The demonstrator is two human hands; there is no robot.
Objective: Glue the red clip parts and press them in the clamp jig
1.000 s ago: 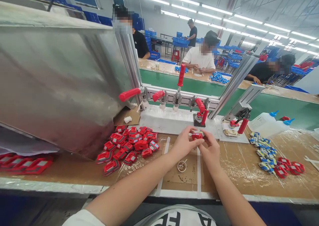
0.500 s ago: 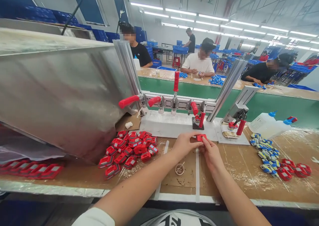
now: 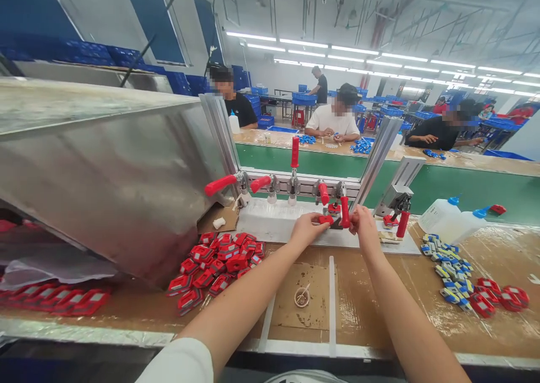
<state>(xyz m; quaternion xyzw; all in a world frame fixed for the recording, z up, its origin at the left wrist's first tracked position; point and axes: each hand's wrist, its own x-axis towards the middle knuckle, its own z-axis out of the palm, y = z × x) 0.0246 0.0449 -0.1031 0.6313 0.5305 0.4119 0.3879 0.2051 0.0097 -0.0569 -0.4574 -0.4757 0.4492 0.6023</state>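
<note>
**Red part pinched at the clamp fixture**

Red part (image 3: 325, 220) sits at the fingertips of the left hand (image 3: 307, 229), pinched narrow between thumb and finger, just off the right side of that hand. The right hand (image 3: 363, 224) is right beside it, fingers curled tight around the red clamp handle (image 3: 345, 212). Both hands are over the white fixture plate (image 3: 274, 221) at the far side of the bench. Out to the left, near the steel chute (image 3: 113, 169), lies a heap of red parts (image 3: 215, 259). Nearer, between the forearms, a small round cup (image 3: 301, 297). Far right, blue-and-grey pieces (image 3: 447, 259) and two white bottles (image 3: 453, 217).
</note>
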